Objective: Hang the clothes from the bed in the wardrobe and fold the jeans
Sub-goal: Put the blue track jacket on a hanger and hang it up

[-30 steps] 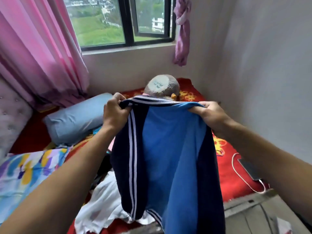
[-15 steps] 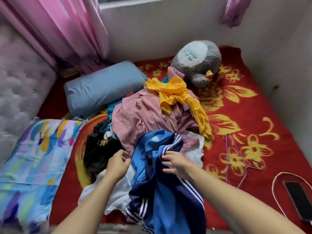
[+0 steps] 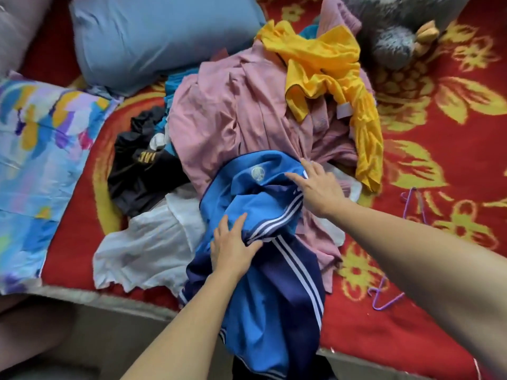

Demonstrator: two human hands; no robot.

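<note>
Your left hand (image 3: 233,249) and right hand (image 3: 319,189) lay flat, fingers straight, on the blue striped jacket (image 3: 263,311), draped from the clothes pile (image 3: 233,119) over the bed's (image 3: 370,338) near edge.

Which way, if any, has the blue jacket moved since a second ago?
Yes, downward: the blue jacket was held up above the bed; now it lies on the pink garment.

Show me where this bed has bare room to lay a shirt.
Bare red blanket lies right of the yellow garment, near the stuffed toy. A narrow strip runs between patterned pillow and black garment. The pile is crowded.
</note>
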